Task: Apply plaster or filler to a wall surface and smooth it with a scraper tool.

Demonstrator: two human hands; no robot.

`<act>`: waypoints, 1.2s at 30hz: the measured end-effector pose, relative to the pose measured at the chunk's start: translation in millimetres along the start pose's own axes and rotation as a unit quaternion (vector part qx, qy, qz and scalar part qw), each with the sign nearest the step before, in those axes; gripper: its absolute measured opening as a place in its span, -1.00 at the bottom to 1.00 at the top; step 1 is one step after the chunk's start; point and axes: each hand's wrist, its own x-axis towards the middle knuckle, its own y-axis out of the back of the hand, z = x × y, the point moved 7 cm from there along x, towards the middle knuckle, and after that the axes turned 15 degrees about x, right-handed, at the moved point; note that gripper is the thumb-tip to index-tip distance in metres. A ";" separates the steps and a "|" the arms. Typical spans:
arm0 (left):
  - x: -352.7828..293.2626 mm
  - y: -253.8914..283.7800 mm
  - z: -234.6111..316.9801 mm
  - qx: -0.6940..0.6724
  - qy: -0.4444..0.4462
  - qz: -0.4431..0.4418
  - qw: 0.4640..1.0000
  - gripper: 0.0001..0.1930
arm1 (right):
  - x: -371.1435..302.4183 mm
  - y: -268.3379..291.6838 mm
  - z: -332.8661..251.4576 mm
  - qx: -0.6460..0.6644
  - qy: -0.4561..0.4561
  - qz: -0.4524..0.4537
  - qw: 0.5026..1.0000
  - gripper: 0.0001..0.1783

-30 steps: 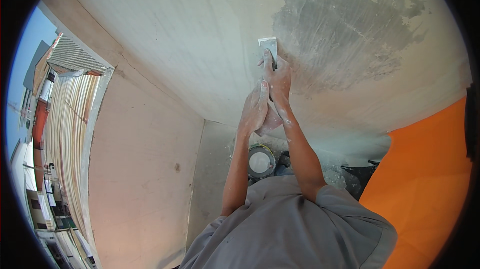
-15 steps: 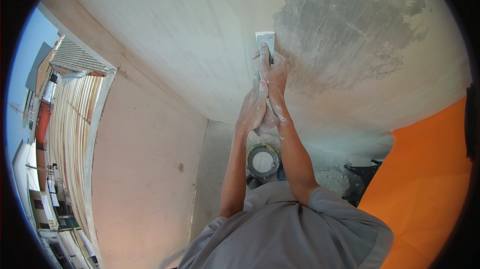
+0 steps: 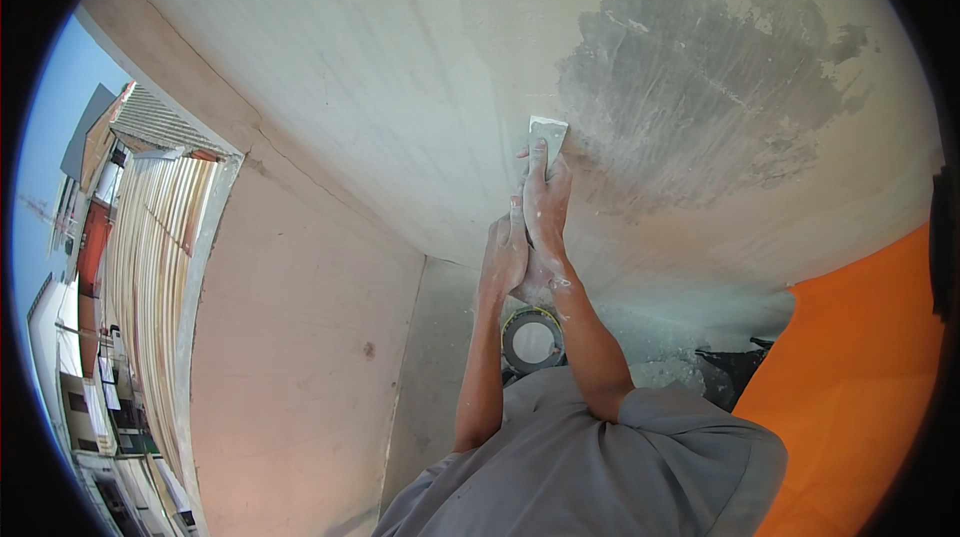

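Two hands, left (image 3: 503,259) and right (image 3: 546,205), grip clenched on one putty knife (image 3: 547,133) against one ceiling (image 3: 350,87).

Daylight from the window (image 3: 150,267) at left lit the room evenly and brightly, leaving soft shadows along the wall corner (image 3: 415,357). The fisheye lens bent straight edges sharply near the black rim. Focus held across the frame; the ceiling (image 3: 350,67) showed no glare, only mild washout.
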 end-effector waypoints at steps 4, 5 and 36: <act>8.9 2.9 -1.8 0.035 -0.046 0.038 0.998 -0.22 | -1.4 -4.7 3.6 0.036 -0.024 -0.009 0.999 -0.52; 10.3 2.7 -2.2 0.011 -0.050 0.059 0.997 -0.28 | -0.7 -5.3 5.4 0.038 -0.023 -0.008 0.999 -0.52; 8.7 -3.0 -39.5 -0.026 -0.096 0.104 0.990 -0.61 | 1.9 -10.9 14.6 0.101 -0.054 -0.004 0.993 -0.60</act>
